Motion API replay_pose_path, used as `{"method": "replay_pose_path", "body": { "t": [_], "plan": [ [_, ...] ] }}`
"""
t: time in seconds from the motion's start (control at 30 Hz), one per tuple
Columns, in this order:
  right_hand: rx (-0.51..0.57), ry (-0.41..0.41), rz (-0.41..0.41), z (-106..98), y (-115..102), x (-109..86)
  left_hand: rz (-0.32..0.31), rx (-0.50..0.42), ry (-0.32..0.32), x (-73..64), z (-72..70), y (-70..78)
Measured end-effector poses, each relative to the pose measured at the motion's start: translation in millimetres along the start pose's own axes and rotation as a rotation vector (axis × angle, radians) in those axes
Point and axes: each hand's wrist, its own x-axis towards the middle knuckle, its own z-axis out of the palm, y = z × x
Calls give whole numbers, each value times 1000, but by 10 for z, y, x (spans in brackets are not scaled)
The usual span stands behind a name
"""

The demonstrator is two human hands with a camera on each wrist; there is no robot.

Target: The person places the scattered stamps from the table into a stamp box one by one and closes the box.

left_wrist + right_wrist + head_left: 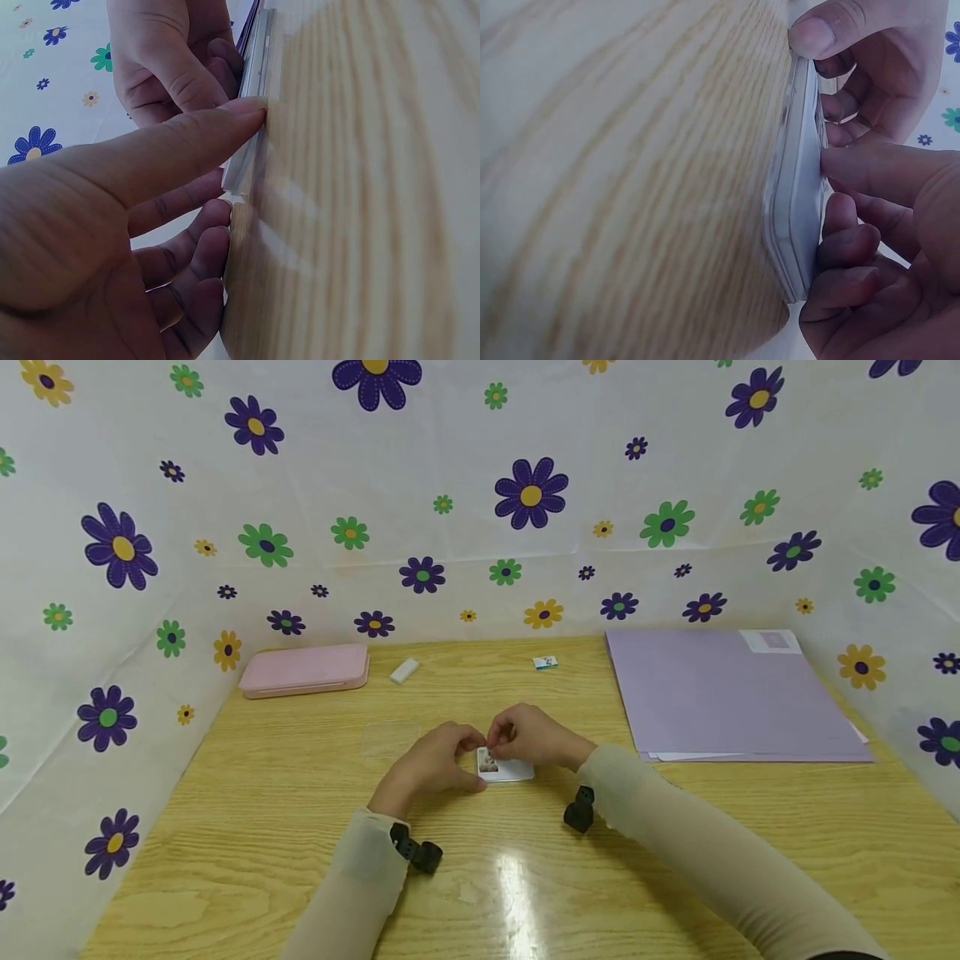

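Note:
A small flat white card case (pixel 516 771) with clear edges lies on the wooden table in front of me. At its left end is a small printed photo (pixel 487 763). My left hand (pixel 431 764) holds the case's left end, thumb at the near edge and forefinger at the far edge. My right hand (pixel 538 737) reaches over from the right, thumb and forefinger pinching at the photo's upper edge; the fingertips hide part of it. Seen from the right wrist, the white case (pixel 802 202) lies flat beneath my right thumb, with the other fingers curled beside it.
A pink pencil case (pixel 303 671) stands at the back left, near a white eraser (pixel 404 671). Further right lies a small white-and-blue piece (pixel 545 662). A purple folder (pixel 735 693) with papers takes up the right. A clear sheet (pixel 386 739) lies behind my left hand.

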Motion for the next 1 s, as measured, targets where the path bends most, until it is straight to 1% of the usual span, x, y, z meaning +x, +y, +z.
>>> {"method": "replay_pose_path", "body": {
  "t": [0.3, 0.43, 0.53, 0.77, 1.0],
  "plan": [
    [-12, -24, -4, -44, -7, 1, -2, 10, -1, 15, -3, -6],
    [20, -31, 5, -82, 8, -5, 7, 21, -1, 35, 0, -25],
    [34, -28, 28, -116, 7, -3, 7, 22, -1, 42, -4, -27],
    [33, 18, 51, -234, -5, 27, 14, 39, 6, 18, -8, -20],
    [21, 88, 77, -454, 16, 84, 16, 36, 3, 14, -2, -18]
  ]
}}
